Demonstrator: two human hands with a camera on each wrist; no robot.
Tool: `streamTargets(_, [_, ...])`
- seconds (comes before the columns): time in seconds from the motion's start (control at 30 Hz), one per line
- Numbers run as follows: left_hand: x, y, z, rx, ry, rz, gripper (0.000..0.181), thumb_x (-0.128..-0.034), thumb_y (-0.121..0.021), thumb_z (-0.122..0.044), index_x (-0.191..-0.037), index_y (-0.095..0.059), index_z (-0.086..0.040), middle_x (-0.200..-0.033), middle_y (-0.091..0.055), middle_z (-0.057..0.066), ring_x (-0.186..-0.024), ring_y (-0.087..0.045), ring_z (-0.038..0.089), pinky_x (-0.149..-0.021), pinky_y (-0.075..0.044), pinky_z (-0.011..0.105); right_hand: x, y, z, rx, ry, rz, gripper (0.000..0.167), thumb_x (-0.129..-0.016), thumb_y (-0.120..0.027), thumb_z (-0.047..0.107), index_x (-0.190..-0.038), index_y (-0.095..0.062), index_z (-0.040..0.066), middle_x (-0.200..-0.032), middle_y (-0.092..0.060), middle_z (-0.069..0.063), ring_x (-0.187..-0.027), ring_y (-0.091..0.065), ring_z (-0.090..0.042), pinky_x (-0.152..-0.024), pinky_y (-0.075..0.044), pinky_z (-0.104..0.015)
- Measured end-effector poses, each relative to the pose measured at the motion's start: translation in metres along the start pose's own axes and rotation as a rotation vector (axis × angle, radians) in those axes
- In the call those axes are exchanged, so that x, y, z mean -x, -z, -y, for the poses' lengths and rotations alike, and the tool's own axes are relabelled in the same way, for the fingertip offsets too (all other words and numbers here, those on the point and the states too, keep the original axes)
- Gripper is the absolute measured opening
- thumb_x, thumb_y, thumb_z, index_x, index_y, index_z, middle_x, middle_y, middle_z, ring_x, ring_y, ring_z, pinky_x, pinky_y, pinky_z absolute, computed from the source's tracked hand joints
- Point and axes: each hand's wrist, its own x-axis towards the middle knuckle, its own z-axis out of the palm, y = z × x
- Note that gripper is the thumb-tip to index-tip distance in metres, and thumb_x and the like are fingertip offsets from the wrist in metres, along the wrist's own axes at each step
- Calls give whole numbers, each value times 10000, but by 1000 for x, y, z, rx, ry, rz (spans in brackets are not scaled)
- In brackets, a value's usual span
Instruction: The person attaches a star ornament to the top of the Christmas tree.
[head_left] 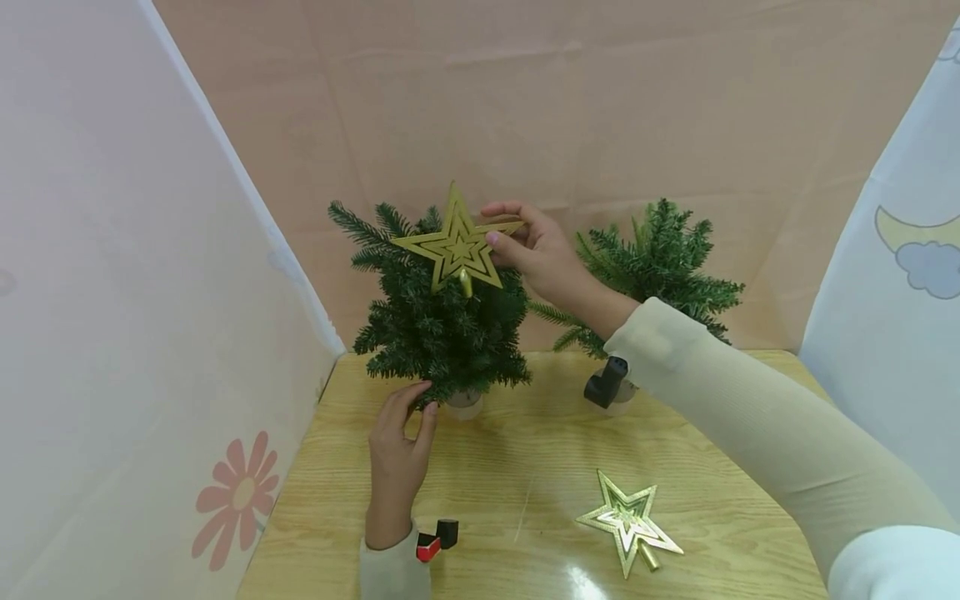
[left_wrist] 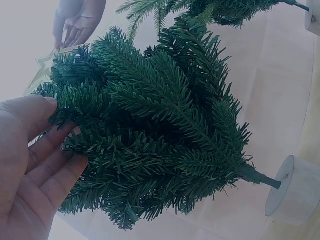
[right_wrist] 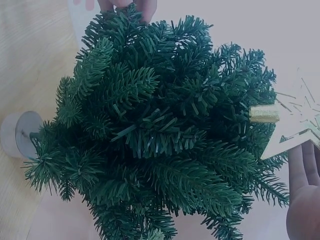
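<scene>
In the head view my right hand [head_left: 543, 258] pinches a gold star [head_left: 460, 243] by its right arm, over the top of the left green tree [head_left: 442, 333]. The star's short tube points down at the upper branches; whether it touches them I cannot tell. My left hand [head_left: 400, 450] holds a lower front branch between thumb and fingers. The left wrist view has that hand [left_wrist: 35, 160] with its fingers curved at the tree's foliage [left_wrist: 150, 110]. From the right wrist, the gold tube [right_wrist: 264, 113] appears beside the treetop, with the right hand [right_wrist: 304, 190] at the star.
A second green tree [head_left: 663, 258] stands at the back right, partly behind my right forearm. Another gold star [head_left: 628, 521] lies flat on the wooden table [head_left: 480, 483] at the front right. Cloth walls enclose the table at the back and both sides.
</scene>
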Motion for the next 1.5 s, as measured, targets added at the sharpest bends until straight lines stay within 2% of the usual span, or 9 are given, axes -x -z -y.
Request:
streamTargets(0.23, [0,-1,0,-7,-16,-6,300,-921,-687,-102,-1220,-664,-115,-1133,-649,80,-1062,-627,212,-907,-531,306,2,0,1,-42,-11,-13,337,-983,-583,98,-1309,-516,48,-1324,-499,-129,-1099,-590,-270,-924,-535,-390])
streamTargets(0.4, [0,-1,0,-11,-13,-6,318,-903,-702,-72,-1217,-666,-108,-1131,-649,79,-1056,-629,224,-900,-539,327,3,0,1,-38,-17,-21,332,-985,-582,106,-1281,-494,-18,-1322,-488,-145,-1095,-592,-265,-918,-538,-385])
streamTargets(0.53, [0,-2,1,-9,-20,-13,369,-864,-725,-9,-1213,-669,-113,-1128,-651,69,-1049,-631,228,-899,-538,310,5,0,1,-39,-26,-29,250,-987,-585,121,-1207,-529,17,-1283,-486,-114,-1072,-595,-272,-916,-539,-384])
streamTargets(0.67, [0,-2,2,-6,-14,-7,330,-897,-702,-53,-1220,-666,-116,-1134,-649,62,-1045,-628,226,-899,-536,304,5,1,3,-47,-38,-39,197,-987,-586,122,-1168,-552,52,-1277,-487,-137,-1067,-594,-276,-924,-534,-394])
streamTargets(0.8, [0,-2,2,-5,-33,-12,293,-932,-676,-116,-1224,-663,-124,-1129,-648,58,-1040,-629,208,-895,-538,299,4,1,4,-53,-43,-49,199,-986,-585,113,-1164,-556,31,-1281,-488,-151,-1072,-589,-270,-940,-525,-411])
streamTargets(0.97, [0,-2,2,2,-48,-17,330,-905,-696,-59,-1226,-661,-129,-1126,-647,61,-1040,-633,211,-903,-532,283,5,2,4,-79,-28,-56,194,-981,-588,94,-1156,-565,14,-1238,-515,-138,-1058,-594,-262,-946,-521,-416])
streamTargets(1.2, [0,-2,1,6,-31,-8,329,-903,-696,-53,-1223,-662,-118,-1133,-646,64,-1049,-627,226,-916,-525,272,5,3,5,-121,-6,-49,251,-986,-575,83,-1218,-554,-13,-1216,-537,-105,-1083,-582,-249,-981,-497,-414])
streamTargets(1.37, [0,-2,0,0,-44,-12,324,-906,-698,-73,-1224,-662,-117,-1145,-645,65,-1057,-621,235,-897,-535,296,5,5,7,-124,-4,-48,239,-991,-575,110,-1213,-566,23,-1236,-572,-107,-1139,-570,-247,-993,-488,-410])
streamTargets(1.5, [1,-3,2,-4,-59,-25,322,-904,-698,-70,-1221,-666,-117,-1144,-647,63,-1045,-622,240,-874,-541,308,4,10,12,-173,-7,-66,229,-996,-573,136,-1208,-567,51,-1232,-607,-120,-1192,-555,-249,-1034,-450,-418])
